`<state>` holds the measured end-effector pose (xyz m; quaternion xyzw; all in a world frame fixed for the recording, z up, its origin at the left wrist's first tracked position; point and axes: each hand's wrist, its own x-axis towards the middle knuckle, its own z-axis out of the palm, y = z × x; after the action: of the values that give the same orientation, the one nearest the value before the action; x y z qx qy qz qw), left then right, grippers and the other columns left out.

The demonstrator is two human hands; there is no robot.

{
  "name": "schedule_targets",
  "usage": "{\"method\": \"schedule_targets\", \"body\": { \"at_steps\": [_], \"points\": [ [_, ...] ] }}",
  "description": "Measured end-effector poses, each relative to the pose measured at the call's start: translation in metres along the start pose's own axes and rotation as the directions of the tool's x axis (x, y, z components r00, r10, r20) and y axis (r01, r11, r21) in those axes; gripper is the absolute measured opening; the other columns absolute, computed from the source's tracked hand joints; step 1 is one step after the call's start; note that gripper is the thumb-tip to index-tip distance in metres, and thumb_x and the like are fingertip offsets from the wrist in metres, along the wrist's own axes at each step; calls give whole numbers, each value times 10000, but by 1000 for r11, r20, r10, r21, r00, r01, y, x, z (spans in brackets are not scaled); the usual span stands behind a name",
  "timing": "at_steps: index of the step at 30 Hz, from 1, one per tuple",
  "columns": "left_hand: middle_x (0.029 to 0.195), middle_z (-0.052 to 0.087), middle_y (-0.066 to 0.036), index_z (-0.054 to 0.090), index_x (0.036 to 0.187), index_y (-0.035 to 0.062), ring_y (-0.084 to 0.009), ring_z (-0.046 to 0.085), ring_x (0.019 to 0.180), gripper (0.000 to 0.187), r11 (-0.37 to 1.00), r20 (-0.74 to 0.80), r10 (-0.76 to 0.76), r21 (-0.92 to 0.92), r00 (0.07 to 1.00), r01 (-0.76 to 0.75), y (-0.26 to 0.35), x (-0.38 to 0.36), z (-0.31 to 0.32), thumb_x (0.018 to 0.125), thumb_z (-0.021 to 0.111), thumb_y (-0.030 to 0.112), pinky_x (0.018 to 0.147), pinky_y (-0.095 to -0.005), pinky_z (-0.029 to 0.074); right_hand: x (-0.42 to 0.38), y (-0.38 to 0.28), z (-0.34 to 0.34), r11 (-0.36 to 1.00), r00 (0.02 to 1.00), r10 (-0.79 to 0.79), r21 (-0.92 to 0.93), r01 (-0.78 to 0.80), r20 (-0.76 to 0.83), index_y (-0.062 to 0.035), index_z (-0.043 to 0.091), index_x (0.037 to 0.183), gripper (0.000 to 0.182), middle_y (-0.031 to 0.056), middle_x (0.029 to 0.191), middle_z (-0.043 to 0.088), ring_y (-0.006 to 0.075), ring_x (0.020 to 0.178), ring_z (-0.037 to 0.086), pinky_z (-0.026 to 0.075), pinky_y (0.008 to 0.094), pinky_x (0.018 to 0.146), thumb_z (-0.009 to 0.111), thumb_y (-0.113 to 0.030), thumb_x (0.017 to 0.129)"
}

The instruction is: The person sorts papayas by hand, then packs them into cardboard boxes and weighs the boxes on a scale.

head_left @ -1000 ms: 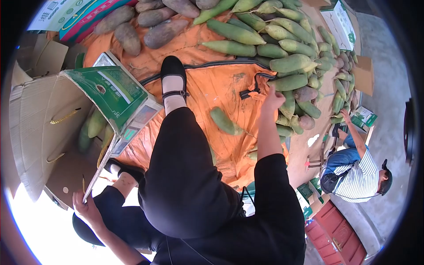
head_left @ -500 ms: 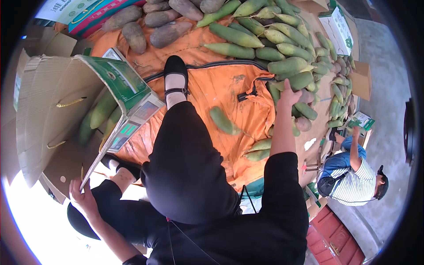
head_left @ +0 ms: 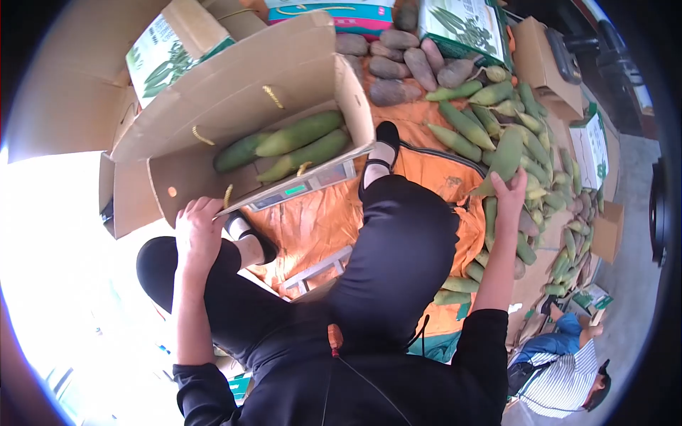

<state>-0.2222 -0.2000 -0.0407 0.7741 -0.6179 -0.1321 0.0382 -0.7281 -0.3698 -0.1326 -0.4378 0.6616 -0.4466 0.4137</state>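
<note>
My right hand (head_left: 509,195) grips a long green radish (head_left: 503,157) and holds it up above the pile of radishes (head_left: 529,142) on the orange sheet (head_left: 426,170). My left hand (head_left: 197,231) rests on the near flap of an open cardboard box (head_left: 234,106). Three green radishes (head_left: 298,145) lie inside that box. The box stands on a scale (head_left: 302,187) with a lit display. My legs in black trousers stretch out between the two hands.
Brownish radishes (head_left: 398,64) lie at the far end of the sheet. Printed cartons (head_left: 465,25) and flat boxes (head_left: 590,145) ring the pile. Another person in a striped shirt (head_left: 565,380) crouches at the lower right. Bright glare fills the left side.
My right hand has closed on a green radish and lifted it from the pile. The view has swung left, and the box now faces me with my left hand on its flap.
</note>
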Motion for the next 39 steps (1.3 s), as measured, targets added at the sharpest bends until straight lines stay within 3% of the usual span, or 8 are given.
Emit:
{"method": "schedule_targets", "body": {
  "at_steps": [5, 10, 15, 20, 29, 33, 35, 39],
  "points": [
    [868, 614, -86, 640, 905, 64, -285, 593, 886, 157, 997, 8, 76, -28, 997, -75, -12, -2, 1, 749, 637, 53, 786, -408, 443, -2, -135, 54, 928, 875, -297, -101, 359, 382, 13, 338, 1381, 703, 147, 1303, 494, 214, 1156, 522, 425, 359, 963, 695, -50, 778],
    [873, 613, -127, 631, 937, 22, -327, 590, 877, 188, 994, -23, 95, -60, 995, -96, -15, 0, 3, 753, 653, 56, 792, -421, 454, -46, -242, 145, 612, 417, -619, 77, 787, 665, -52, 492, 1290, 610, 85, 1146, 604, 169, 987, 616, 493, 305, 856, 734, -23, 731],
    [856, 614, -99, 635, 909, 57, -298, 593, 876, 152, 989, -134, 134, -37, 982, -140, -17, -4, 7, 763, 647, 95, 782, -418, 449, -89, -248, 255, 419, 177, -491, 53, 906, 853, -117, 535, 1220, 569, 157, 1079, 640, 328, 1001, 616, 492, 399, 855, 754, -204, 703],
    [860, 613, -108, 635, 917, 51, -308, 588, 878, 152, 982, -130, 175, -49, 976, -183, -23, -5, 11, 770, 637, 88, 762, -422, 443, -140, -224, 333, 312, 224, -172, -163, 936, 959, -158, 586, 1181, 552, 101, 1023, 681, 282, 992, 643, 539, 410, 806, 779, -281, 679],
    [850, 606, -109, 637, 873, 31, -312, 584, 862, 99, 977, -146, 189, -71, 971, -201, -24, -7, 13, 776, 626, 49, 778, -416, 441, -91, -254, 262, 554, 233, -440, 58, 831, 867, -60, 589, 1214, 524, 153, 1030, 679, 266, 941, 658, 513, 367, 820, 720, -322, 779],
    [845, 600, -117, 625, 865, 27, -319, 580, 851, 94, 978, -131, 179, -82, 975, -191, -24, -6, 13, 776, 630, 56, 769, -418, 442, -28, -239, 149, 811, 649, -194, -252, 528, 736, -120, 529, 1287, 414, 124, 1123, 643, 173, 990, 616, 402, 265, 970, 596, -298, 920],
    [850, 597, -123, 621, 874, 26, -325, 577, 849, 105, 981, -133, 164, -80, 978, -175, -25, -5, 15, 776, 632, 63, 769, -420, 441, 9, -171, 109, 701, 705, -365, -318, 638, 608, -58, 573, 1224, 422, 93, 1060, 666, 175, 960, 641, 522, 317, 831, 682, -232, 856],
    [857, 596, -123, 618, 878, 31, -329, 575, 847, 101, 988, -116, 148, -26, 982, -152, -21, -6, 14, 781, 623, 57, 770, -424, 440, 26, -26, 28, 843, 920, -76, -468, 265, 385, -36, 624, 1141, 421, 118, 999, 683, 217, 918, 655, 508, 338, 806, 718, -236, 782]
  ]
}}
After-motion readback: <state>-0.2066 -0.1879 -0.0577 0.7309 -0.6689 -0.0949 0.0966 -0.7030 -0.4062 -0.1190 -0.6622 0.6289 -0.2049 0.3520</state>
